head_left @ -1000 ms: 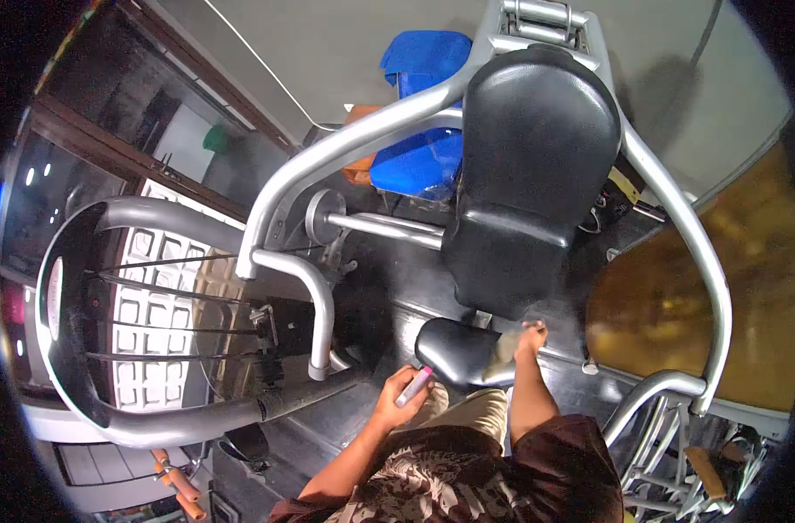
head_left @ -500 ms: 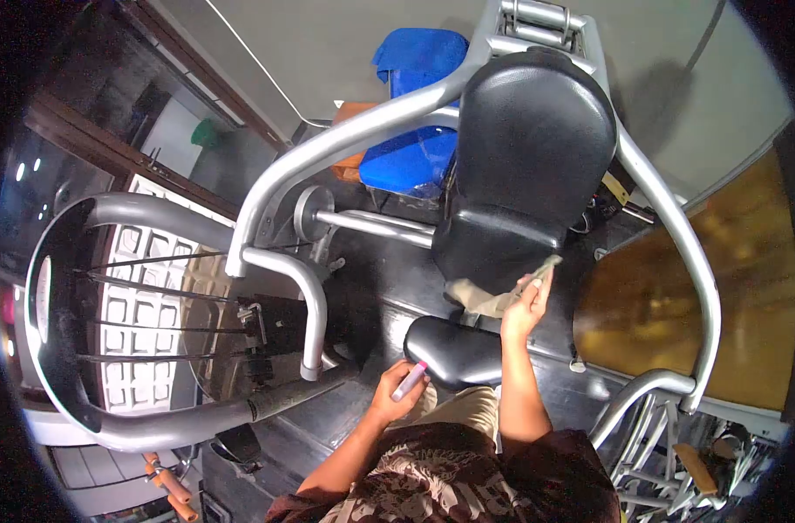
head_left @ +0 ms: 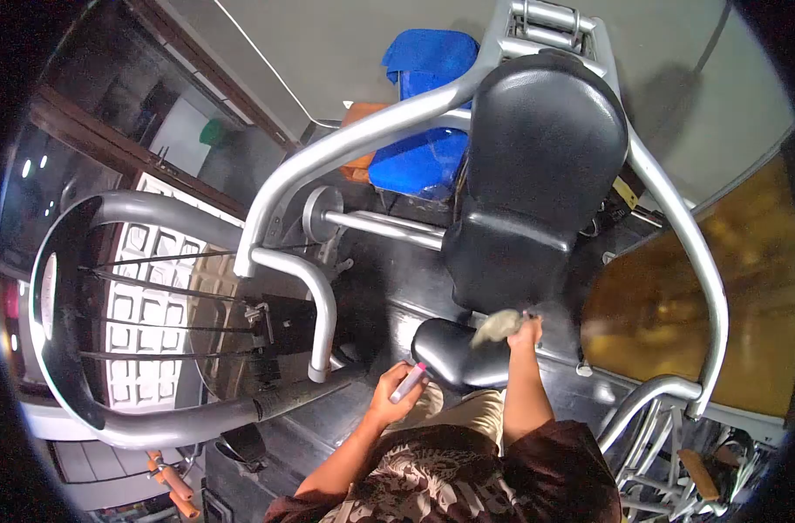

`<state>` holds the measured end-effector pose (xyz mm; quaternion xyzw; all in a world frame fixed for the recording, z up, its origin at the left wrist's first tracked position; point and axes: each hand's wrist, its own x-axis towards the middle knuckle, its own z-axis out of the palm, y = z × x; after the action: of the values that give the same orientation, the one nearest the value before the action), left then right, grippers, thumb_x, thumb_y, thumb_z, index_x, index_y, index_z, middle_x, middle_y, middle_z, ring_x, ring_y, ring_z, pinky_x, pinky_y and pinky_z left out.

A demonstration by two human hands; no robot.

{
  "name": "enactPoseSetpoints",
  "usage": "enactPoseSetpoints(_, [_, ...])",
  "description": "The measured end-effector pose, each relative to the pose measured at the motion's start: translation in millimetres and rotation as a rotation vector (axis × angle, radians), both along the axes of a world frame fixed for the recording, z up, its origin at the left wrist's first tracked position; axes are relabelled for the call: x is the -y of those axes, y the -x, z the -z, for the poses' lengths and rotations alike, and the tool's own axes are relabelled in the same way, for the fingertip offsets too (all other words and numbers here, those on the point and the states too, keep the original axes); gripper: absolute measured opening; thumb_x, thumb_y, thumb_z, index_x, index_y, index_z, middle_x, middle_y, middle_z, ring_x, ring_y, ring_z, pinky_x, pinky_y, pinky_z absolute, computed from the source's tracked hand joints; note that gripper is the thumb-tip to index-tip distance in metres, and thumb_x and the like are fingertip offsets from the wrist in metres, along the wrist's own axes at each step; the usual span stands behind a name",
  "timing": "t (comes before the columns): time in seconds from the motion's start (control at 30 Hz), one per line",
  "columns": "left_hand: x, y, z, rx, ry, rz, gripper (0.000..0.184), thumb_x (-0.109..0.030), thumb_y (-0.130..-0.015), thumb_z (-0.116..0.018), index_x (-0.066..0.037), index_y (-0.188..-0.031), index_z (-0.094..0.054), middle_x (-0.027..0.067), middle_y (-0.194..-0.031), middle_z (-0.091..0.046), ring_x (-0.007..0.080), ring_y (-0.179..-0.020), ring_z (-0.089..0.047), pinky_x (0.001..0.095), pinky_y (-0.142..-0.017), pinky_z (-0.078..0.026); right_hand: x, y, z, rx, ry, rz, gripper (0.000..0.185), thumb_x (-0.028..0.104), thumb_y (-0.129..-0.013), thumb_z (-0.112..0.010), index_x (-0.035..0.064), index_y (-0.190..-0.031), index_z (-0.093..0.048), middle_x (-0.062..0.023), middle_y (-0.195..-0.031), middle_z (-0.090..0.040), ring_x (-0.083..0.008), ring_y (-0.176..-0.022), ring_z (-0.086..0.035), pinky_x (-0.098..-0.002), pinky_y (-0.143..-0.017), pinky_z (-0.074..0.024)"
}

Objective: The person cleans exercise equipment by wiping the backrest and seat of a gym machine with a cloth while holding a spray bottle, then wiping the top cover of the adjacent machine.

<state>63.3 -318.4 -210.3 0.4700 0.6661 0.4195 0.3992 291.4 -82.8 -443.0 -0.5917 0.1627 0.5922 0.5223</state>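
Observation:
My left hand (head_left: 387, 397) is wrapped round a small pale bottle (head_left: 406, 383) with a pink top, held low in front of my body. A beige cloth (head_left: 497, 326) hangs from my closed right hand (head_left: 526, 331), somewhat blurred. The cloth is over or just above the lower black pad (head_left: 458, 353); I cannot tell whether it touches. Beyond my right hand is the black seat (head_left: 511, 261) of an exercise machine, with its tall padded backrest (head_left: 550, 131) behind it.
Curved silver frame bars (head_left: 354, 139) arch round both sides of the seat. A grey machine part with a rounded frame (head_left: 153, 427) stands at left. Behind are a blue chair (head_left: 419, 161) and a wall. At right is a brown panel (head_left: 694, 305), with metal bars (head_left: 659, 453) below it.
My right hand has drawn back towards my body with the cloth, from the seat's front edge to near the lower pad. My left hand keeps the bottle in about the same place.

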Motion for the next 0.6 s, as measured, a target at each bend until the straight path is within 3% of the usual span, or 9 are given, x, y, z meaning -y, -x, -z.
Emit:
enactPoseSetpoints(0.1, [-1, -1, 7, 0.0, 0.0, -0.004, 0.008, -0.008, -0.089, -0.07, -0.001, -0.091, -0.068, 0.0101, -0.08, -0.061, 0.0214, -0.074, -0.061, 0.0338, -0.069, -0.048, -35, 17, -44, -0.133, -0.304, -0.019, 0.023, 0.027, -0.106, -0.04, 0.0151, -0.105, -0.06, -0.0034, -0.107, -0.063, -0.0238, -0.101, -0.061, -0.0497, -0.092, -0.0536])
enactPoseSetpoints(0.17, [-3, -2, 7, 0.001, -0.024, -0.002, 0.008, -0.008, -0.089, -0.07, -0.001, -0.091, -0.069, 0.0101, -0.08, -0.061, 0.0215, -0.074, -0.061, 0.0338, -0.07, -0.048, -42, 26, -47, -0.042, -0.339, -0.011, 0.028, 0.027, -0.107, -0.037, 0.0148, -0.115, -0.062, -0.0034, -0.114, -0.066, -0.0251, -0.112, -0.062, -0.0462, -0.099, -0.0517])
enactPoseSetpoints(0.2, [-5, -2, 7, 0.0, -0.047, 0.005, 0.008, -0.008, -0.089, -0.07, -0.001, -0.091, -0.069, 0.0101, -0.081, -0.061, 0.0216, -0.074, -0.061, 0.0339, -0.07, -0.048, -39, 39, -68, 0.126, -0.384, -0.022, 0.024, 0.024, -0.107, -0.038, 0.0163, -0.107, -0.061, -0.0015, -0.108, -0.064, -0.0212, -0.102, -0.061, -0.0417, -0.093, -0.0516])
enactPoseSetpoints(0.23, [-6, -3, 6, 0.001, -0.067, 0.011, 0.008, -0.008, -0.089, -0.07, -0.002, -0.091, -0.069, 0.0101, -0.081, -0.061, 0.0218, -0.074, -0.061, 0.034, -0.071, -0.048, -33, 40, -76, 0.239, -0.715, -0.233, 0.029, 0.02, -0.108, -0.04, 0.0122, -0.124, -0.063, -0.004, -0.107, -0.062, -0.0189, -0.095, -0.059, -0.0377, -0.091, -0.0507])
enactPoseSetpoints(0.3, [-8, -6, 4, 0.019, -0.042, -0.001, 0.008, -0.009, -0.089, -0.07, -0.002, -0.091, -0.069, 0.0102, -0.081, -0.061, 0.0218, -0.074, -0.06, 0.0343, -0.071, -0.048, -9, 66, -154, 0.5, -0.752, -0.425, 0.04, 0.016, -0.109, -0.041, 0.005, -0.146, -0.053, -0.0087, -0.109, -0.063, -0.0213, -0.102, -0.061, -0.0404, -0.093, -0.0505])
enactPoseSetpoints(0.4, [-11, -10, 8, 0.035, -0.07, -0.027, 0.008, -0.01, -0.089, -0.071, -0.002, -0.091, -0.069, 0.0098, -0.081, -0.061, 0.0213, -0.074, -0.06, 0.0342, -0.071, -0.048, -14, 65, -180, 1.373, -1.233, -0.622, 0.051, 0.01, -0.107, -0.046, 0.0059, -0.157, -0.039, -0.0237, -0.146, -0.055, -0.0376, -0.127, -0.061, -0.0428, -0.103, -0.05])
enactPoseSetpoints(0.5, [-9, -12, 7, 0.063, -0.068, -0.063, 0.009, -0.011, -0.09, -0.071, -0.002, -0.09, -0.069, 0.0092, -0.081, -0.061, 0.0207, -0.074, -0.06, 0.034, -0.07, -0.047, -20, 41, -159, 1.427, -0.617, -1.274, 0.057, 0.008, -0.104, -0.047, 0.0212, -0.159, -0.038, -0.0213, -0.156, -0.046, -0.0418, -0.126, -0.059, -0.0447, -0.104, -0.0511])
enactPoseSetpoints(0.57, [-5, -9, 6, 0.073, -0.058, -0.097, 0.01, -0.011, -0.09, -0.072, -0.002, -0.09, -0.068, 0.0088, -0.081, -0.061, 0.0202, -0.074, -0.059, 0.0338, -0.07, -0.047, -15, 15, -108, 1.71, -0.824, -1.244, 0.068, 0.008, -0.101, -0.049, 0.0396, -0.159, -0.032, -0.013, -0.146, -0.058, -0.0431, -0.114, -0.063, -0.0498, -0.096, -0.0538])
enactPoseSetpoints(0.6, [-1, -9, 7, 0.072, -0.057, -0.12, 0.01, -0.011, -0.09, -0.072, -0.002, -0.089, -0.068, 0.0086, -0.081, -0.06, 0.02, -0.074, -0.059, 0.0338, -0.07, -0.047, -10, 2, -101, 1.629, -0.6, -1.493, 0.068, 0.009, -0.101, -0.05, 0.0401, -0.159, -0.032, -0.0119, -0.147, -0.057, -0.0429, -0.118, -0.062, -0.0498, -0.099, -0.0525])
